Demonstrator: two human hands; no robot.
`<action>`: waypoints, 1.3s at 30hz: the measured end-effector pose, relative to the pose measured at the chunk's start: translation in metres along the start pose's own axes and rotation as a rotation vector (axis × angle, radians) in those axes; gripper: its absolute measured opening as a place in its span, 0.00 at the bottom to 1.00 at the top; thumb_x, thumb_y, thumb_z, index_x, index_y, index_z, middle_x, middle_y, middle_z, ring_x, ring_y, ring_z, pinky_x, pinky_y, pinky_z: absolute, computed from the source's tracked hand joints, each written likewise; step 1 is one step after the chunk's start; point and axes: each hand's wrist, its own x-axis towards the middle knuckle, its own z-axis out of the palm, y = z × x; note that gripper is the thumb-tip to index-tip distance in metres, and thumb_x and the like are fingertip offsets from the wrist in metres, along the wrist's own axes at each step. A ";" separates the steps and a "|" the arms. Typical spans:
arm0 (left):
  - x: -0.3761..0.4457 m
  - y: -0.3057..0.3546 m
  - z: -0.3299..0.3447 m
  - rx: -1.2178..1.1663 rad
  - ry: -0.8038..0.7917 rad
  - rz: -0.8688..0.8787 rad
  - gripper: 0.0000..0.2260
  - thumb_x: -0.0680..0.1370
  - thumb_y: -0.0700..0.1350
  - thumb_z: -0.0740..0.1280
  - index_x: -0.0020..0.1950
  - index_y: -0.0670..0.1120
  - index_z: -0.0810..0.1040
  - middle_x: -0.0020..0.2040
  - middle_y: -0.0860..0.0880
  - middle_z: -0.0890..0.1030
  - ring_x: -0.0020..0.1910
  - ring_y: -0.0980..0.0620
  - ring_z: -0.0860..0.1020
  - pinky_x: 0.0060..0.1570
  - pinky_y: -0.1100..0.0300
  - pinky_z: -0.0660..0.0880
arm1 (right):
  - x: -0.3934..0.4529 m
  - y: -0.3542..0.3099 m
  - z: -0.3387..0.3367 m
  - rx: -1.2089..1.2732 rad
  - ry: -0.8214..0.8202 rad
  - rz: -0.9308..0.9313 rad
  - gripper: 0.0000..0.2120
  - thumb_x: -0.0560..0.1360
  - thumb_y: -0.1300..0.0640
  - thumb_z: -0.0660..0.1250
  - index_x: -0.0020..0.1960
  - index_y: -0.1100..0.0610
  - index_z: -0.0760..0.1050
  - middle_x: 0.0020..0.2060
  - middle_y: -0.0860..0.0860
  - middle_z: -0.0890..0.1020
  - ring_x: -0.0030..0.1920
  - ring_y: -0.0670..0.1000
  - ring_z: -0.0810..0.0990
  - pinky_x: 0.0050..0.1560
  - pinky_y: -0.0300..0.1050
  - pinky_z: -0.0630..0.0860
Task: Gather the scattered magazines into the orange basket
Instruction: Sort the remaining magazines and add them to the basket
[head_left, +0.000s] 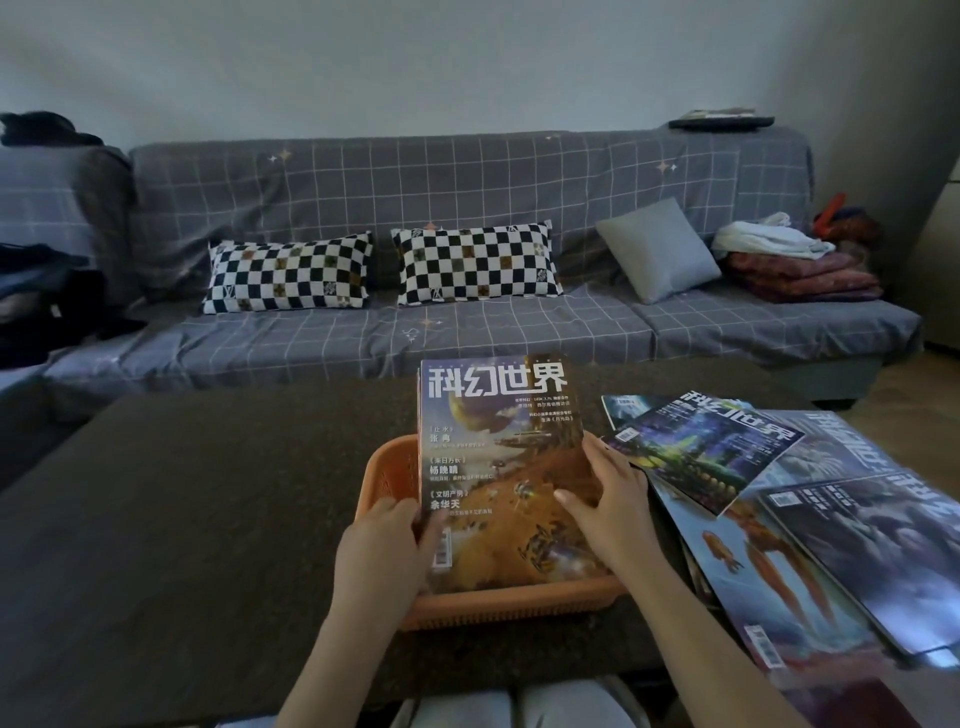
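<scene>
A: Gripping the left edge of the top magazine (498, 457), the left hand (384, 545) has its thumb over the cover and its fingers behind, just inside the orange basket (519, 597).

B: And the right hand (608, 509)?

A: It lies on the right side of the same cover, fingers spread and fairly straight, pressing rather than clutching. The magazine stands tilted in the basket, its lower end down inside and its title end sticking out over the far rim. More page edges show behind it on the left, so it tops a stack; how many, I cannot tell.

B: Where is the basket?

A: On the dark table (208, 519), near its front edge, right before the person.

B: Anything still outside the basket?

A: Right of the basket a loose pile of magazines (779, 519) is fanned out on the table, overlapping each other, the nearest one almost touching the right hand.

B: Beyond the basket?

A: A grey checked sofa (467, 187) with two chequered pillows (291, 275), a plain grey cushion (660, 249) and folded blankets (800, 275) to the right.
</scene>
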 end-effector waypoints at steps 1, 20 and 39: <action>0.001 -0.001 0.001 0.049 -0.020 0.013 0.13 0.78 0.61 0.57 0.41 0.55 0.69 0.37 0.57 0.72 0.31 0.61 0.74 0.33 0.66 0.70 | 0.000 0.001 0.000 0.029 -0.009 0.004 0.35 0.74 0.51 0.69 0.76 0.51 0.57 0.73 0.43 0.60 0.70 0.52 0.59 0.69 0.50 0.62; 0.057 0.000 0.014 -1.197 -0.475 -0.435 0.18 0.73 0.56 0.70 0.58 0.49 0.77 0.45 0.46 0.86 0.43 0.47 0.85 0.34 0.61 0.80 | 0.050 0.003 0.011 0.818 -0.256 0.395 0.13 0.70 0.46 0.72 0.51 0.49 0.77 0.64 0.50 0.73 0.55 0.54 0.79 0.60 0.57 0.74; 0.087 -0.015 0.012 -1.112 -0.261 -0.121 0.35 0.68 0.47 0.75 0.73 0.50 0.67 0.51 0.58 0.84 0.51 0.57 0.82 0.39 0.63 0.80 | 0.071 0.005 -0.004 1.159 -0.338 0.016 0.35 0.59 0.56 0.81 0.64 0.51 0.74 0.54 0.57 0.82 0.55 0.59 0.81 0.47 0.48 0.80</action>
